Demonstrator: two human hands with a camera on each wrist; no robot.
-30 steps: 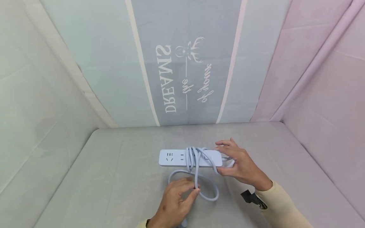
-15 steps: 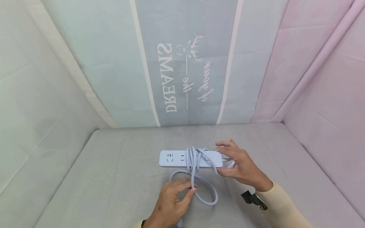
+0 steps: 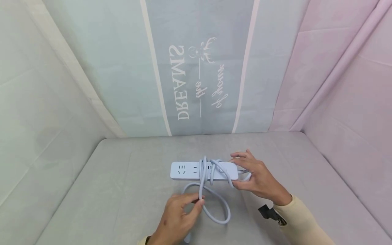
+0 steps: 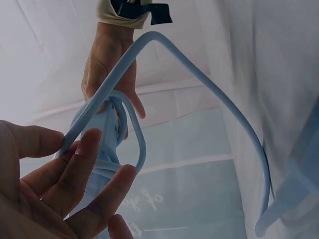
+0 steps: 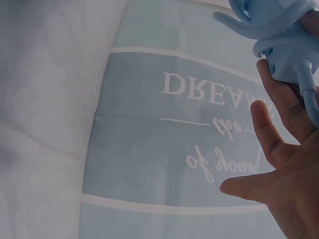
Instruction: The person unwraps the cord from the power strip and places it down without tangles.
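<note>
Grey felt-like cloth covers the bench (image 3: 122,204), walled by pale fabric panels. Nearest, at lower centre of the head view, the left hand (image 3: 176,219) pinches the pale blue round power cable (image 3: 218,211) between thumb and fingertips where its loose loop crosses. Just beyond, at centre frame, the white oblong plastic power strip (image 3: 186,170) lies with its long axis left to right, cable turns wound round its middle. The right hand (image 3: 258,178) grips the strip's right end, fingers curled round it. Behind hangs a grey banner printed "DREAMS" (image 3: 199,81).
</note>
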